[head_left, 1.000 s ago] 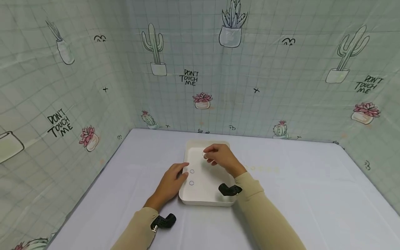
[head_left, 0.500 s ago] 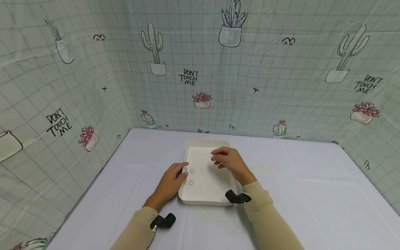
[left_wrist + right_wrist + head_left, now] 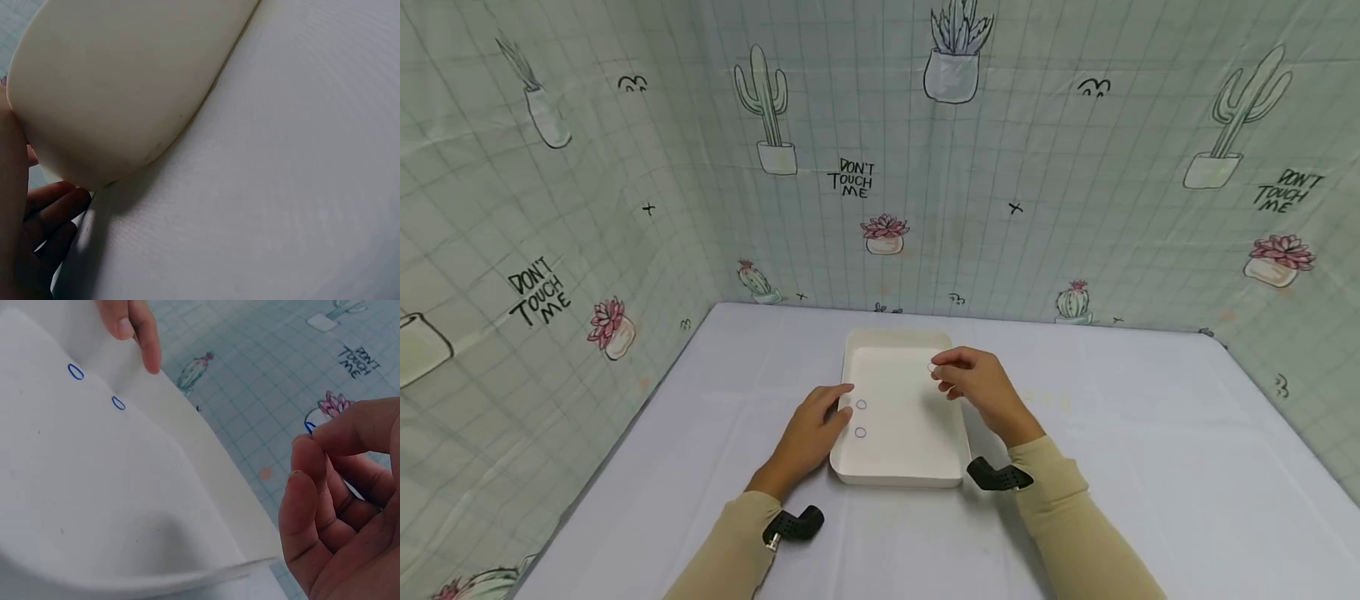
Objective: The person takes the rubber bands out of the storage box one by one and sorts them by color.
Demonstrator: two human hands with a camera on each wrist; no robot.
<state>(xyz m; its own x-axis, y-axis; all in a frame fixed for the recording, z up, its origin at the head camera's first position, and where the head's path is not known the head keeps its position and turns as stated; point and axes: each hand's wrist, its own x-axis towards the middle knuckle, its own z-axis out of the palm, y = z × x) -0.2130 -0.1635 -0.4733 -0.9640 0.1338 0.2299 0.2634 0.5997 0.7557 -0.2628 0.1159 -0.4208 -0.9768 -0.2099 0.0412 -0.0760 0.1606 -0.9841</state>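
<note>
In the head view a white rectangular tray [image 3: 898,482] stands mid-table. Two small blue rings [image 3: 861,432] lie in it near the left wall. My left hand [image 3: 808,429] holds that wall, thumb and forefinger over the rim; the left wrist view shows its other fingers [image 3: 56,215] curled outside at the tray's edge. Above the tray's right side my right hand [image 3: 985,387] pinches one small thin ring [image 3: 309,427] between thumb and forefinger. It looks blue in the right wrist view and is mostly hidden by the fingertips; whether it is rubber I cannot tell.
A few faint yellow rings [image 3: 1066,404] lie on the white tablecloth right of the tray, partly behind the right hand. A cactus-printed cloth [image 3: 970,167] hangs behind and at both sides. Each wrist wears a black camera [image 3: 1000,477].
My right hand has moved right across the tray, from over its middle to its right side, keeping the ring pinched. The left hand and the two rings in the tray have stayed put.
</note>
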